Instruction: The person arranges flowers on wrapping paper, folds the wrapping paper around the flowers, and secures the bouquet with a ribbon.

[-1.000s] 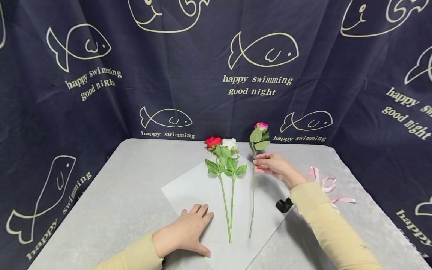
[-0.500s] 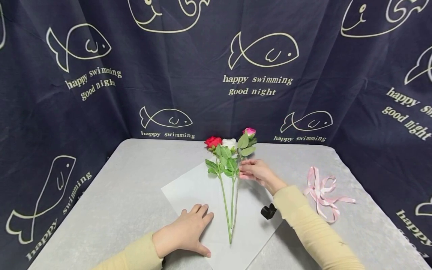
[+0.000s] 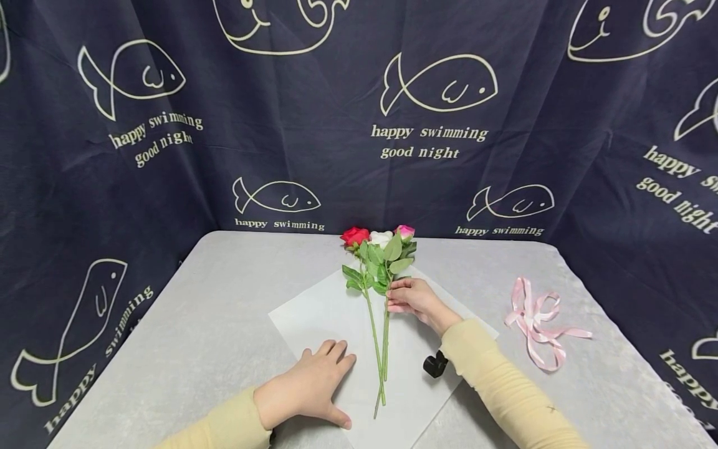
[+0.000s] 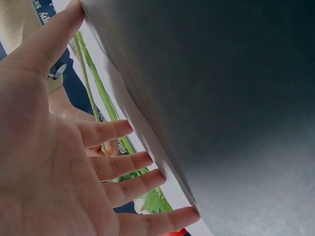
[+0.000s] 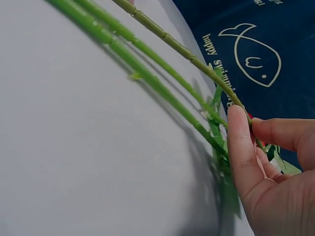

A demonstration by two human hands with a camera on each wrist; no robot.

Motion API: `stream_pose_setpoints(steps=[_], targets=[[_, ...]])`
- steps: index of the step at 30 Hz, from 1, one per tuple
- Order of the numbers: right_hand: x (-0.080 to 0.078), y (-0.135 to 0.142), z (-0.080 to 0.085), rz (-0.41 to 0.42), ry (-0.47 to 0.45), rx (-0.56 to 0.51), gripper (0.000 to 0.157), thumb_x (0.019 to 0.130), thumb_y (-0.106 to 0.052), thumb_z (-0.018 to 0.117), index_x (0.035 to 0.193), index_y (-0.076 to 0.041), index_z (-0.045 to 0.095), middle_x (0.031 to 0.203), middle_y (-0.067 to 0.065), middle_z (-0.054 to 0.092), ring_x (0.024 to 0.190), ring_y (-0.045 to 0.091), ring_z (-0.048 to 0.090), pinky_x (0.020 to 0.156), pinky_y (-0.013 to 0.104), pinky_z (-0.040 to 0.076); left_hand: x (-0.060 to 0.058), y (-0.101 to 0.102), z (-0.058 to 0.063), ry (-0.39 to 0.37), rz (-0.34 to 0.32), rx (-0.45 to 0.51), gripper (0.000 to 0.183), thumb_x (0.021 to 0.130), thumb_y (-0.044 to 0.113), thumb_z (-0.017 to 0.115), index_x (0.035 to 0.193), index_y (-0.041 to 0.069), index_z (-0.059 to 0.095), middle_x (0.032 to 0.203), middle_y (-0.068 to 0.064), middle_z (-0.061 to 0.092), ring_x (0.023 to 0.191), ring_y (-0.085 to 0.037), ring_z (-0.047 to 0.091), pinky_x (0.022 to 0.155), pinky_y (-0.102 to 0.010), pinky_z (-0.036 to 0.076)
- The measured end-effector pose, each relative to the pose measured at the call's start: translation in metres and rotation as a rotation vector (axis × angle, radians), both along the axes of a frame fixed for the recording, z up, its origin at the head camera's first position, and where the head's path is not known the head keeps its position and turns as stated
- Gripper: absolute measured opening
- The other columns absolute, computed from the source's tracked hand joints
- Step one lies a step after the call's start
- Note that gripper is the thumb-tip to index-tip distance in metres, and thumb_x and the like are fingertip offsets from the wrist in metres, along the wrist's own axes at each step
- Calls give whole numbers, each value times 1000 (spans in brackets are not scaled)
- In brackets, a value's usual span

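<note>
A red rose (image 3: 355,236) and a white rose (image 3: 381,238) lie side by side on a white sheet of paper (image 3: 325,312), their green stems crossing low down. My right hand (image 3: 416,302) pinches the brownish stem of a pink rose (image 3: 405,232) between thumb and fingers, just below its leaves. That stem (image 5: 187,53) runs above the two green ones in the right wrist view. My left hand (image 3: 311,385) rests on the paper's left edge with fingers spread. In the left wrist view its fingertips touch the sheet's edge.
A loose pink ribbon (image 3: 541,324) lies at the right of the grey-covered table (image 3: 224,280). Dark blue cloth (image 3: 336,125) printed with fish hangs behind and at both sides. A black device (image 3: 434,364) sits at my right wrist.
My right hand has moved left and toward me with the pink rose, bringing it beside the white one, its stem across the others. My left hand has stayed in place.
</note>
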State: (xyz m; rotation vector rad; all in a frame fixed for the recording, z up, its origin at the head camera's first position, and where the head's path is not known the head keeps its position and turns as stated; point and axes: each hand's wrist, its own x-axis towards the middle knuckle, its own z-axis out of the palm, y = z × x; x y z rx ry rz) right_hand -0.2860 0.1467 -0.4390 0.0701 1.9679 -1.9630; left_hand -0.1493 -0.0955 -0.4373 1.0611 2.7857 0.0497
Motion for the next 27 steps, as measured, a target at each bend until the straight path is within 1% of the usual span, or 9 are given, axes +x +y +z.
stream_pose_setpoints(steps=[4, 13, 21, 27], targets=[[0, 0, -4, -10, -11, 16, 36, 88, 5, 56, 120, 16, 44, 76, 9, 61, 64, 13, 63, 66, 26, 56, 0, 0, 0, 5, 4, 0, 106, 60, 80, 64, 139, 12, 43, 143, -15, 39, 130, -30, 36, 79, -57, 47], [-2, 1, -12, -28, -25, 37, 36, 88, 6, 56, 120, 17, 43, 78, 10, 60, 65, 13, 63, 69, 28, 56, 0, 0, 0, -6, 6, -3, 107, 60, 80, 63, 140, 12, 42, 144, -15, 38, 131, -31, 36, 79, -58, 47], [-3, 0, -12, -17, -19, 56, 37, 88, 3, 58, 120, 17, 44, 77, 9, 63, 64, 13, 65, 68, 28, 56, 0, 0, 0, -7, 13, 2, 107, 60, 80, 64, 140, 12, 42, 144, -15, 38, 131, -31, 36, 80, -59, 46], [2, 4, -9, 18, -2, 94, 36, 91, -5, 58, 118, 16, 48, 79, 10, 63, 64, 13, 64, 67, 30, 57, 0, -1, -1, 0, 9, 6, 107, 59, 80, 64, 139, 12, 43, 144, -15, 38, 131, -31, 36, 80, -59, 46]])
